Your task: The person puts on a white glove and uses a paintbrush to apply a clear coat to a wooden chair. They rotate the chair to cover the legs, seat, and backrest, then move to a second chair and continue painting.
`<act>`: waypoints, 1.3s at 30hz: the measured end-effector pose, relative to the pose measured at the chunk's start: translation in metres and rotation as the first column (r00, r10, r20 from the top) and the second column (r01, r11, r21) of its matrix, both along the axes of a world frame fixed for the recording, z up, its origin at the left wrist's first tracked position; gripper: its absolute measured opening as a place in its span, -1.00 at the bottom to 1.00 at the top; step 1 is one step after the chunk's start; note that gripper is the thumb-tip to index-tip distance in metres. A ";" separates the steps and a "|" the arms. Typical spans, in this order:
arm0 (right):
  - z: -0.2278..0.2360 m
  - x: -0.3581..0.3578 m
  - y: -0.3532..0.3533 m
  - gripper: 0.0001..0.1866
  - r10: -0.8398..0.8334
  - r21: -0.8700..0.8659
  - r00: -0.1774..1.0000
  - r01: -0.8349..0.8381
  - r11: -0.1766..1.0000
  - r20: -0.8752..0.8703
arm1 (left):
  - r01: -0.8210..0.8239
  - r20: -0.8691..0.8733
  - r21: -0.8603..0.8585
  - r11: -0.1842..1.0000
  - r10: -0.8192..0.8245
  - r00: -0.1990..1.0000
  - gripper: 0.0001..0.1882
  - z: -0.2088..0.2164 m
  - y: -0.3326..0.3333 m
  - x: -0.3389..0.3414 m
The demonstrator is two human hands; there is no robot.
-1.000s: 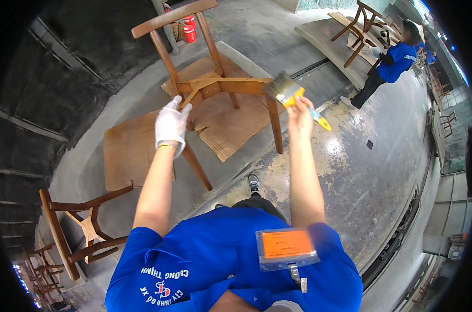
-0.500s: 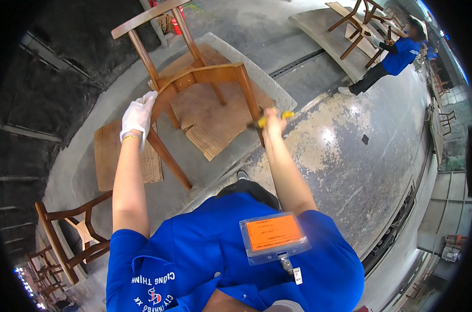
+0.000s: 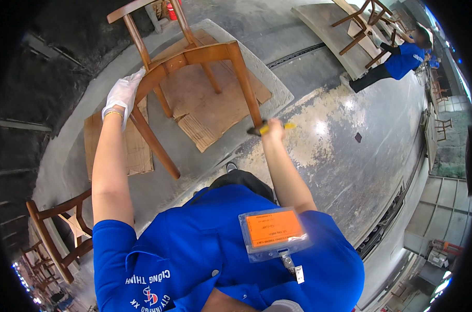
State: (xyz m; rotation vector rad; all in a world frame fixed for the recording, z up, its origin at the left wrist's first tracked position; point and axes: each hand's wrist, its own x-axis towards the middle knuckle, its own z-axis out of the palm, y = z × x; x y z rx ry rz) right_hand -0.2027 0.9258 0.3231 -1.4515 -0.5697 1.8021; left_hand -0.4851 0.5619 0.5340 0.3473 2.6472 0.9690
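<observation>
Head view: gloved left hand (image 3: 122,95) grips a tilted wooden chair (image 3: 194,57) upper left; right hand (image 3: 273,130) clasps a yellow-handled brush (image 3: 269,127) at its leg.

white-gloved left hand (image 3: 122,96), brown wooden chair (image 3: 194,57), yellow-handled brush (image 3: 269,127), blue shirt (image 3: 220,255)

Smooth, glossy wooden chair (image 3: 194,57)

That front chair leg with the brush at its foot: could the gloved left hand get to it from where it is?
Probably yes. The left hand grips the chair frame, and open air separates it from that front leg, where the right hand holds the brush.
</observation>
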 end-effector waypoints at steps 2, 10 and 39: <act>0.048 -0.064 0.001 -0.73 0.190 0.162 0.934 -0.146 0.976 -0.302 | 0.024 0.007 -0.045 0.999 -0.024 1.000 -0.42 0.008 0.004 0.001; 0.060 -0.045 0.017 -0.76 0.426 0.281 0.765 -0.325 0.903 -0.483 | 0.030 0.031 -0.016 0.999 -0.029 0.999 -0.41 0.019 0.014 0.001; 0.192 -0.118 0.099 -0.94 0.143 0.377 0.528 -0.367 -0.851 0.837 | 0.067 -0.083 -0.224 0.972 -0.087 0.993 -0.43 0.018 0.024 -0.022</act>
